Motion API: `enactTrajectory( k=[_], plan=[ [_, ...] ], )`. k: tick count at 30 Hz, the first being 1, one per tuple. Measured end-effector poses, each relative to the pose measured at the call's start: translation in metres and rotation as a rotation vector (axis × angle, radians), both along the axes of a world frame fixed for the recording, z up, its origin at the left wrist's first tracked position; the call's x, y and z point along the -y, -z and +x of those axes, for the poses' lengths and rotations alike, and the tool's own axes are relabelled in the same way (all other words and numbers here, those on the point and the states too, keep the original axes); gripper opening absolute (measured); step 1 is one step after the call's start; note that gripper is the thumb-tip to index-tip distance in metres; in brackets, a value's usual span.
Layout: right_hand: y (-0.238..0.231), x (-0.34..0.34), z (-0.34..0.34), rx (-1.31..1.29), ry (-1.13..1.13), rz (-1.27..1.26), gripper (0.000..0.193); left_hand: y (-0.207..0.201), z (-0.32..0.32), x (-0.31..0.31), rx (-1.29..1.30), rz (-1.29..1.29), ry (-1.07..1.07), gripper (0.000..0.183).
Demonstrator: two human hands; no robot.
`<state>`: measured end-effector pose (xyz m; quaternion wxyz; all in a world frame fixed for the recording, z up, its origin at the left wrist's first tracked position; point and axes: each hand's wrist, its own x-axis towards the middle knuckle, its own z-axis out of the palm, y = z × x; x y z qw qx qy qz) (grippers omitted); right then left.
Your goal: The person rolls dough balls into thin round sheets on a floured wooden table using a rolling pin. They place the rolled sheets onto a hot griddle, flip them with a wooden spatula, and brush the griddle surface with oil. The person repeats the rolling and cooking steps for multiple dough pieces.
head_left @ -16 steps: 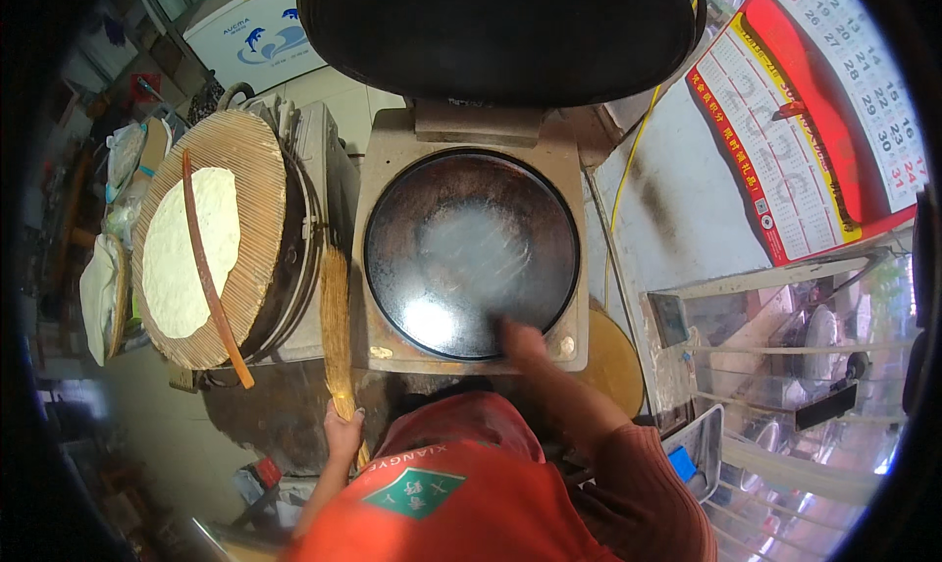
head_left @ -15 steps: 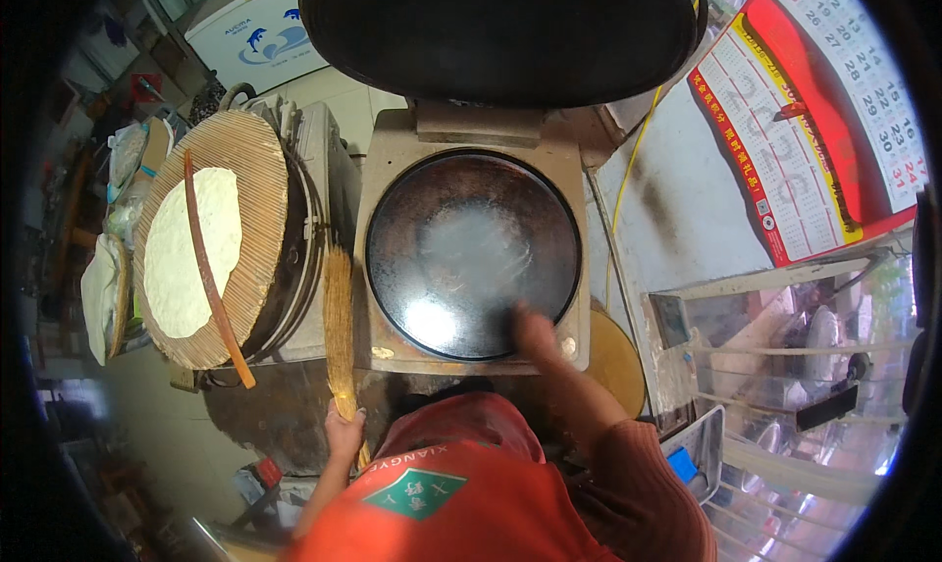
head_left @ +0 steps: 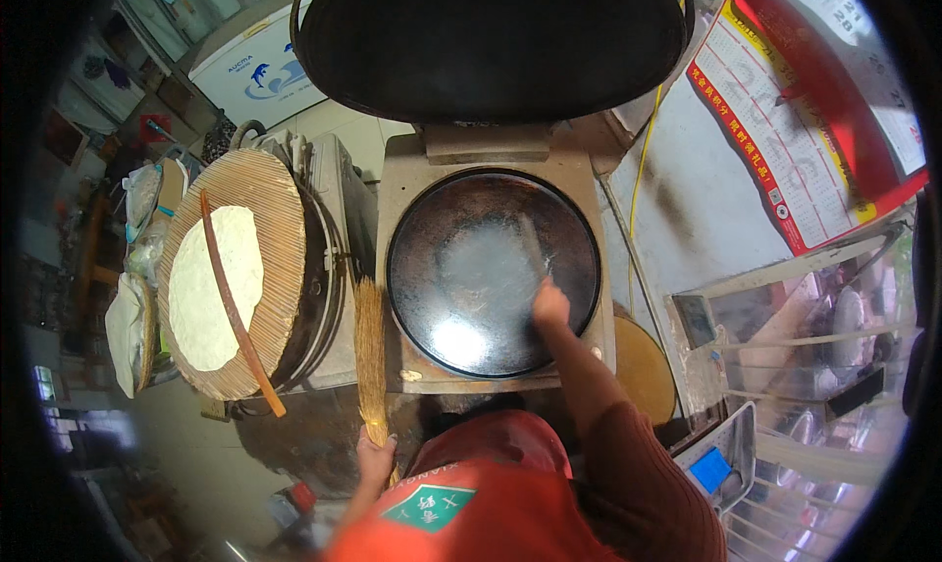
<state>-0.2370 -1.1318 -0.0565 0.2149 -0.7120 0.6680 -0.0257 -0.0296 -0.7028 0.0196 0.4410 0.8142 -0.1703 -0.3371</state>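
Note:
My left hand [head_left: 373,454] is closed round the bound handle of a straw whisk broom [head_left: 370,341], whose bristles point away from me along the griddle's left side. Over the right part of the round dark griddle plate [head_left: 422,312], my right hand [head_left: 551,304] grips a thin flat-bladed scraper [head_left: 533,243]. The blade is blurred, and I cannot tell whether it touches the plate. Pale dust covers the plate's middle. A black upper plate [head_left: 491,47] stands raised behind it. Left of the griddle, a rolled-out sheet of dough [head_left: 196,307] lies on a round slatted board [head_left: 285,238] beneath a curved brown stick [head_left: 223,282].
Another pale dough sheet [head_left: 123,332] rests on a board at the far left. Beside the griddle's right front is a round wooden board [head_left: 643,371]. A metal tray [head_left: 741,454] with a blue item sits at the lower right. A calendar [head_left: 746,121] hangs along the right wall.
My right hand has moved up and inward over the griddle, bringing the scraper blade into view. The whole scene has shifted right and down slightly. The broom remains in my left hand.

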Motion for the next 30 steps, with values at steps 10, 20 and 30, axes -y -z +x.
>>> enactTrajectory(
  k=[10,20,30],
  plan=[
    [0.011,-0.040,0.064,-0.004,-0.414,0.211,0.038,-0.013,0.001,0.008,-0.191,-0.045,-0.132,0.037],
    [0.011,-0.044,0.099,0.076,-0.478,0.249,0.035,-0.016,0.005,-0.008,-0.115,0.132,-0.089,0.039],
    [0.005,-0.011,0.060,0.064,-0.089,0.091,0.031,-0.037,0.001,0.006,0.042,0.160,0.020,0.034]
  ],
)
